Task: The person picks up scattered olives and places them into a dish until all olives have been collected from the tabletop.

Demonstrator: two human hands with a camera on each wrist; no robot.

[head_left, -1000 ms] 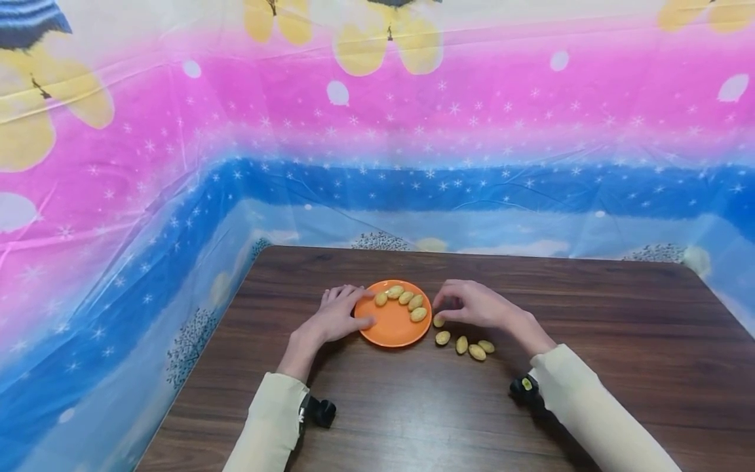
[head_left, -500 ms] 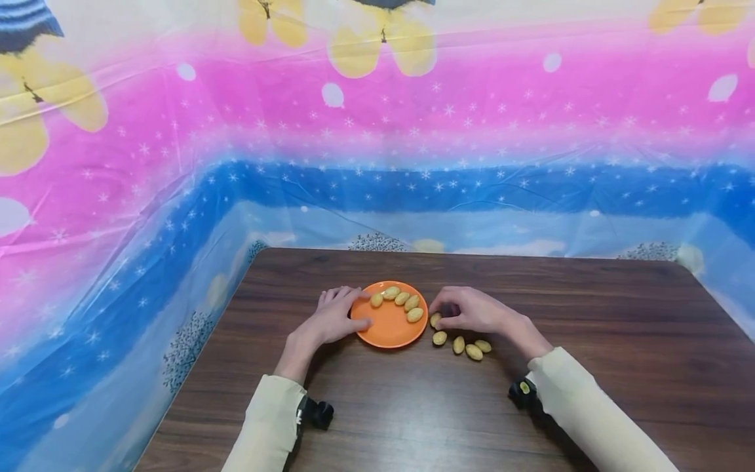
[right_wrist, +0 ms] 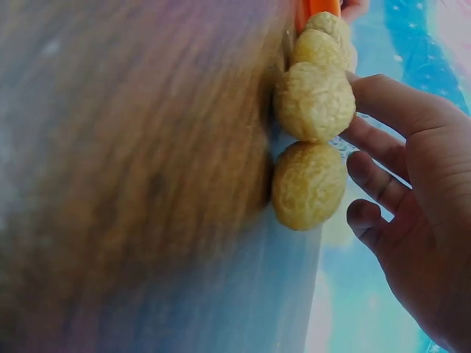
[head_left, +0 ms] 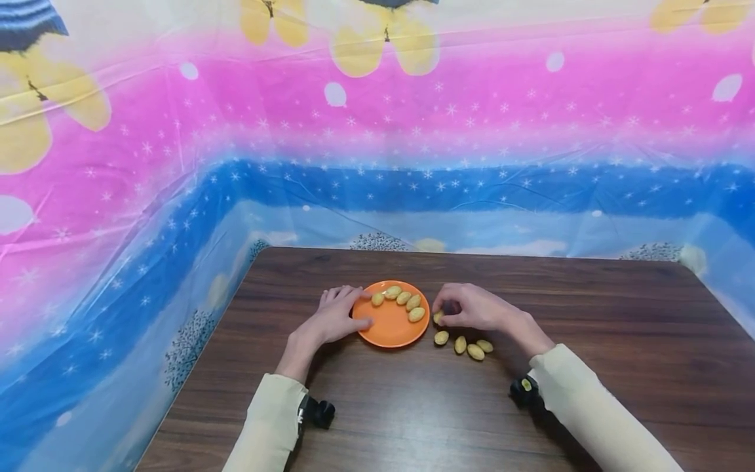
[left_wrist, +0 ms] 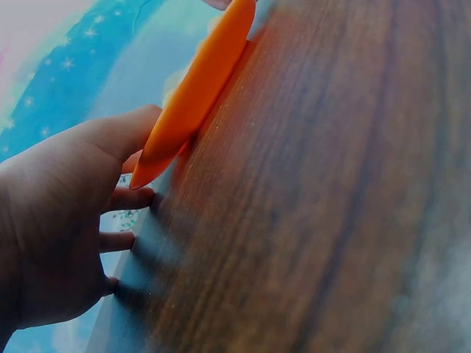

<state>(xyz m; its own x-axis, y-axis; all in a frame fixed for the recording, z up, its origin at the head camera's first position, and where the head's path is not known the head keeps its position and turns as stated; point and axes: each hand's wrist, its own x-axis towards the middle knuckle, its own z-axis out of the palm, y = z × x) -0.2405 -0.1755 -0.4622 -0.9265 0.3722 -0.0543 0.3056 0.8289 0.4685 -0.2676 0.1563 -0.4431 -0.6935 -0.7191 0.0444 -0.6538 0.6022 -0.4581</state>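
In the head view, an orange plate (head_left: pixel 392 331) bears several small yellow potato-like pieces (head_left: pixel 416 314) along its back and right side. My left hand (head_left: pixel 334 316) rests at the plate's left edge, thumb and forefinger spread and touching the rim. The left wrist view has this hand (left_wrist: pixel 59 213) beside the tilted-looking plate (left_wrist: pixel 193 92), other fingers extended. Just right of the plate, my right hand (head_left: pixel 474 307) pinches a yellow piece (head_left: pixel 438 317) by thumb and fingertips. The right wrist view shows my right hand (right_wrist: pixel 434 191) behind nearer pieces (right_wrist: pixel 309 185), which partly hide the pinch.
Several more yellow pieces (head_left: pixel 476 352) lie on the dark wooden table (head_left: pixel 401 413), in front of my right hand. A patterned pink and blue cloth (head_left: pixel 413 137) hangs behind the table and along its left side. Black wrist devices (head_left: pixel 523 391) sit at both sleeves.
My right hand remains beside the plate, with its pinched piece barely shifted. The left hand keeps its place at the rim. The head view has shifted slightly.
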